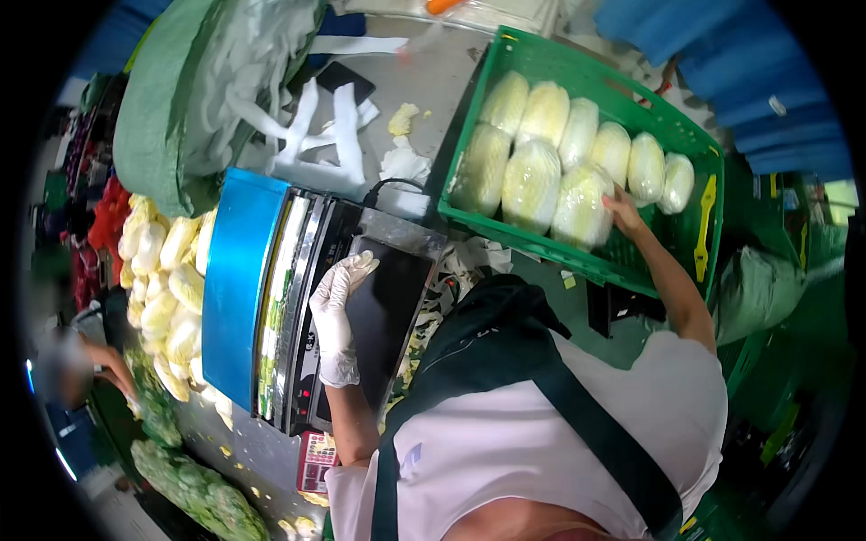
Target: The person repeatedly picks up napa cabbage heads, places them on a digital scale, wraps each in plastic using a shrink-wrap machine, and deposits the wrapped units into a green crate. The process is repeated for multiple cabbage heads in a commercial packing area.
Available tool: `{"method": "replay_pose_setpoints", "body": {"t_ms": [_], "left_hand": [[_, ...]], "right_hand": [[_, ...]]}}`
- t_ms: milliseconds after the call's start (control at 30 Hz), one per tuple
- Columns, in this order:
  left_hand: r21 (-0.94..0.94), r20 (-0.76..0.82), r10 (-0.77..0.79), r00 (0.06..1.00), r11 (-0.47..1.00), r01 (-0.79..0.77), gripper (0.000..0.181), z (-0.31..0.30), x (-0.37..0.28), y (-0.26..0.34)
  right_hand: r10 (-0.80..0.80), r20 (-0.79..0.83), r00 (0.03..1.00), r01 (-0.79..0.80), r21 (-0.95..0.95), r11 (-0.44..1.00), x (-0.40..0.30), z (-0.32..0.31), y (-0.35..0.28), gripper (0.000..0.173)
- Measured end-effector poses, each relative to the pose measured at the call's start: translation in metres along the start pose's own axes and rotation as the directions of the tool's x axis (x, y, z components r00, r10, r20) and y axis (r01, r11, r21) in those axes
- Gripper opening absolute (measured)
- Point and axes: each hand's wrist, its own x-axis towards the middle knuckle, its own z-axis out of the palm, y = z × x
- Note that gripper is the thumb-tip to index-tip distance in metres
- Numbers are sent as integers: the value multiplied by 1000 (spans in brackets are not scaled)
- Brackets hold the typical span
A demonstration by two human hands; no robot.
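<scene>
My left hand (336, 297), in a white glove, is over the black plate (385, 304) of a film-wrapping machine (301, 304). Its fingers are bunched together and nothing shows in them. To the right, my bare right hand (625, 211) reaches into a green plastic crate (575, 253). Its fingers grip the side of a film-wrapped napa cabbage (582, 206) in the row nearer me; part of the hand is hidden behind the cabbage. Several other wrapped cabbages (531, 186) lie side by side in two rows in the crate.
Unwrapped napa cabbages (166, 297) are heaped left of the machine's blue cover (240, 291). A green sack (159, 122), white foam strips (348, 132) and a dark flat device (345, 82) lie beyond it. Another person's hand (132, 406) is at far left, near leafy greens (196, 487).
</scene>
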Motion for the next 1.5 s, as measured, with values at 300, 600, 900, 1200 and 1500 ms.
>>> {"method": "replay_pose_setpoints", "body": {"t_ms": [300, 600, 900, 1200, 1500], "left_hand": [[-127, -172, 41, 984, 990, -63, 28, -42, -35, 9], [158, -601, 85, 795, 987, 13, 31, -171, -115, 21], [843, -536, 471, 701, 257, 472, 79, -418, -99, 12], [965, -239, 93, 967, -89, 247, 114, -522, 4, 11], [904, -312, 219, 924, -230, 360, 81, -495, -15, 18]], "right_hand": [[18, 124, 992, 125, -988, -92, 21, -11, -102, 55], [-85, 703, 706, 628, -567, 533, 14, 324, -191, 30], [9, 852, 523, 779, -482, 400, 27, 466, -193, 28], [-162, 699, 696, 716, -690, 102, 164, 469, -192, 31], [-325, 139, 936, 105, -987, -120, 275, 494, -155, 54]]}}
